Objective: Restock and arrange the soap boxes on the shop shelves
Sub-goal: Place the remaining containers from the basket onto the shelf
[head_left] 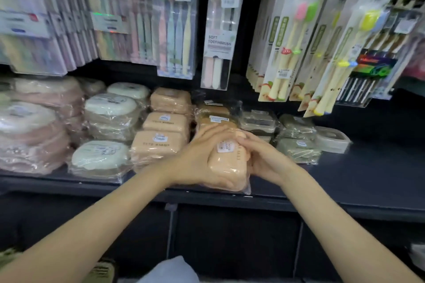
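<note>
Head view: left hand [200, 156], right hand [264, 158] clasp peach soap box [227, 163] at shelf [356, 181] edge

A dark shelf [368, 181] across mid-frame carries wrapped peach soap boxes [158, 145], cream round boxes [101, 158] at left, and grey-green boxes [299, 149] at right.

Even, fairly bright light from above. Motion blur smears the hanging toothbrush packs [41, 18] toward ten o'clock. Wrapped soap boxes [158, 142] glint. Wide-angle bending at edges; dim toward six o'clock.

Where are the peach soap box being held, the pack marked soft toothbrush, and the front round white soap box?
Peach wrapped soap box [226, 165], head view, lid.
Soft toothbrush pack [219, 41], head view, printed label.
Front round white soap box [100, 153], head view, lid.
</note>
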